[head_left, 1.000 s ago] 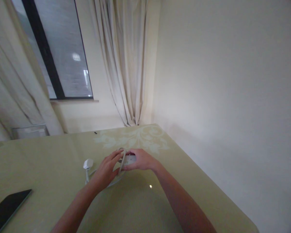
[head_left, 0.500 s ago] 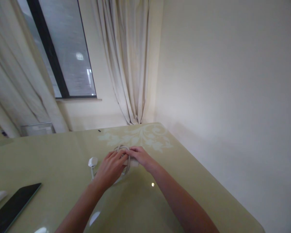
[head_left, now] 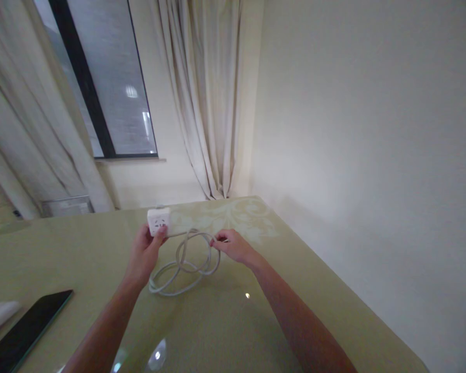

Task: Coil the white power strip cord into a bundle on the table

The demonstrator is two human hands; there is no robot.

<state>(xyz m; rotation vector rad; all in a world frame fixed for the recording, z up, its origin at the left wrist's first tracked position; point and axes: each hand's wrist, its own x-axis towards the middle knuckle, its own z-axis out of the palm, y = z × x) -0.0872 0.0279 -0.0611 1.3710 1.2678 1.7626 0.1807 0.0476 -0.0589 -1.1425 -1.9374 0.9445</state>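
My left hand [head_left: 145, 254] is closed on a white, squarish power strip [head_left: 159, 220], its thumb across the socket face, which is turned toward me. From the strip a pale cord [head_left: 178, 292] runs right and lies in loose loops over the table. Pinched between the thumb and fingers of my right hand [head_left: 231, 245] is the upper right part of those loops. The plug at the cord's other end is hidden from sight.
A dark flat tablet-like slab [head_left: 31, 326] lies at the table's left, beside a white object [head_left: 0, 315]. The glossy green table [head_left: 295, 311] meets the wall [head_left: 365, 155] on the right. Curtains [head_left: 213, 103] hang behind its far edge.
My left hand has moved left and up with the power strip, away from my right hand. The bunched cord has spread into wider loops. The white plug seen at left is no longer visible.
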